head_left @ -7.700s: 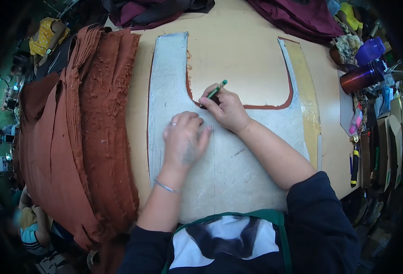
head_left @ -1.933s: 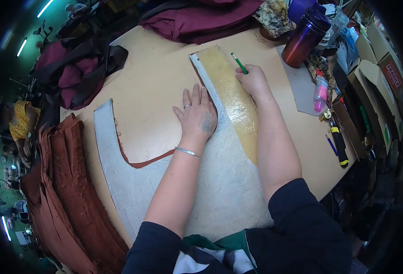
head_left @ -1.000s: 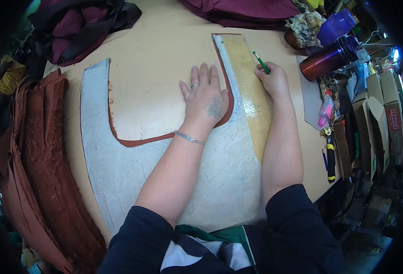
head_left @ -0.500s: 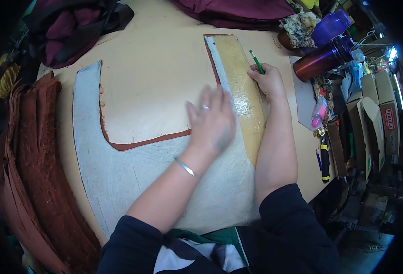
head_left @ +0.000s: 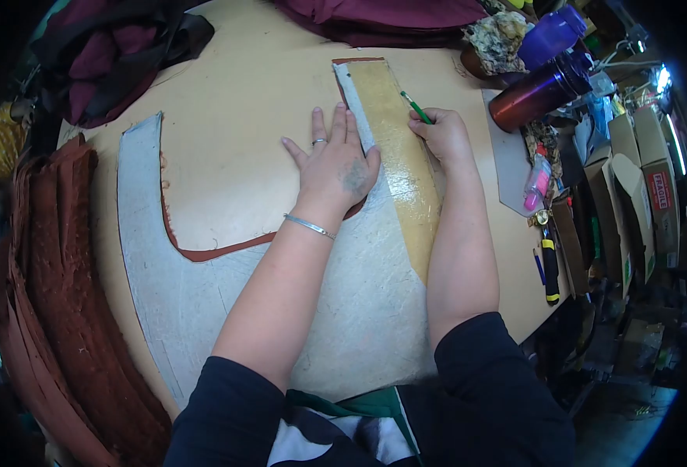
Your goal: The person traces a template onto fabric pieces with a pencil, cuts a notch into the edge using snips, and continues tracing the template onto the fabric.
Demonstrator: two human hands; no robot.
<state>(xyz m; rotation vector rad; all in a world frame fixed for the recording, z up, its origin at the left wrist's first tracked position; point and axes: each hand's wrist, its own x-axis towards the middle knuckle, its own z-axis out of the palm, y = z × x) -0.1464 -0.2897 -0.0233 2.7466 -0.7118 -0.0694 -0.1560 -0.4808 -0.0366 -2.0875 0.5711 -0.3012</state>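
A large grey U-shaped pattern sheet lies on the table, with reddish-brown material showing along its inner edge. A glossy yellow strip covers much of its right arm. My left hand presses flat, fingers spread, over the inner edge of that arm. Beside the strip's outer edge, my right hand is closed around a slim green pencil, which sticks out up and to the left. The pencil's lower end is hidden by the hand.
Stacked reddish-brown pieces lie at the left. Dark maroon cloth and more maroon fabric sit at the back. On the right are a purple-red bottle, a pink-capped tube, a black-and-yellow cutter and cardboard boxes.
My left hand has shifted slightly left and settled flat, no longer blurred. My right hand, still holding the pencil, appears a little further left, as does the whole scene.
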